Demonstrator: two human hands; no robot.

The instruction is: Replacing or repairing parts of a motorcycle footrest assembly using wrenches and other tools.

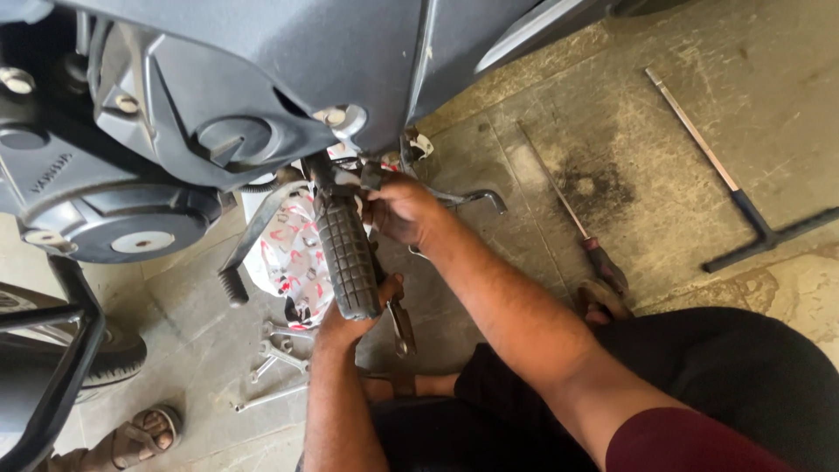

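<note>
A black ribbed rubber footpeg (pixel 347 253) sticks out from the underside of a grey motorcycle (pixel 262 79). My left hand (pixel 345 325) cups the footpeg's lower end from below. A metal plier-like tool (pixel 403 325) hangs beside that hand. My right hand (pixel 404 210) is closed around the mount at the footpeg's upper end, just under the bodywork. What its fingers hold there is hidden. A bent metal lever (pixel 476 198) juts out to the right behind this hand.
Several spanners (pixel 278 354) lie on the concrete floor below a white bag with red print (pixel 293 253). A long screwdriver (pixel 572 214) and a T-handle wrench (pixel 743 203) lie to the right. The gear lever (pixel 238 262), the tyre (pixel 118 358) and a sandalled foot (pixel 144 435) are at the left.
</note>
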